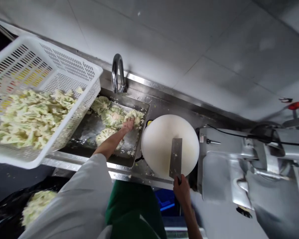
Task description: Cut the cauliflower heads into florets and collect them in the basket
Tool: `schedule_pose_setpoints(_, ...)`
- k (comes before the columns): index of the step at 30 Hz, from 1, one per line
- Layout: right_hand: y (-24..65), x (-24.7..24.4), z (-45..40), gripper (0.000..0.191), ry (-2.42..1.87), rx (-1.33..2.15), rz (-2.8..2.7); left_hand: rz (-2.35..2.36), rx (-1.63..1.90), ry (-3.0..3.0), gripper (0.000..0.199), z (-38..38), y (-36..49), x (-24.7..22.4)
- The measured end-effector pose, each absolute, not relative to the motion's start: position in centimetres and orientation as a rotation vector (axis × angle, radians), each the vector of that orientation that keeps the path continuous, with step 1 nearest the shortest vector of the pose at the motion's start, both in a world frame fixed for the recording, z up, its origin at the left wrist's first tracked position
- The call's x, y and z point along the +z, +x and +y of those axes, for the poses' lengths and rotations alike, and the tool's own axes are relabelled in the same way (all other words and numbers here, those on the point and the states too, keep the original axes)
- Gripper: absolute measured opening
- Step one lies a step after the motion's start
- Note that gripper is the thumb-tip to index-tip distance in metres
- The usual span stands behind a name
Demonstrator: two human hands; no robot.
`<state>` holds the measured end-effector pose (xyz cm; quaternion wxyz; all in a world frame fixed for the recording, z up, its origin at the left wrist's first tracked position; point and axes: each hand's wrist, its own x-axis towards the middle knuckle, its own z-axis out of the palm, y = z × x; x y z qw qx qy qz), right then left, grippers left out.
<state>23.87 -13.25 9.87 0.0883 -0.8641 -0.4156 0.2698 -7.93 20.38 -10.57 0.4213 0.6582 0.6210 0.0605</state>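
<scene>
Right hand clasping a grey steel cleaver, left hand's grip unclear, creamy cauliflower near the metal sink's right edge could slip if wet.

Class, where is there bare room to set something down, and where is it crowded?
Free: the round white board, either side of the cleaver, out to its rim. Crowded: the sink around the left hand, among cauliflower heads; the basket, heaped with pieces.
</scene>
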Motion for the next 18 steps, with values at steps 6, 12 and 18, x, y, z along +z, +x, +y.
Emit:
schedule_pose_setpoints(6, 24.2, 8.7, -14.0, 0.030, -2.603, 0.734, -1.223, 1.637, 0.203, 1.629, 0.042, 23.5, -1.0, -14.8)
schedule_pose_setpoints(12, 24.7, 8.9, -13.8, 0.032, -2.615, 0.750, -1.218, 1.564, 0.432, 1.637, 0.040, 23.8, -6.1, -15.3)
schedule_pose_setpoints(18, 25.3, 8.2, -13.9, 0.030, -2.539, 0.823, -1.199, 1.610, 0.828, 1.203, 0.060, 21.2, -11.5, -9.1)
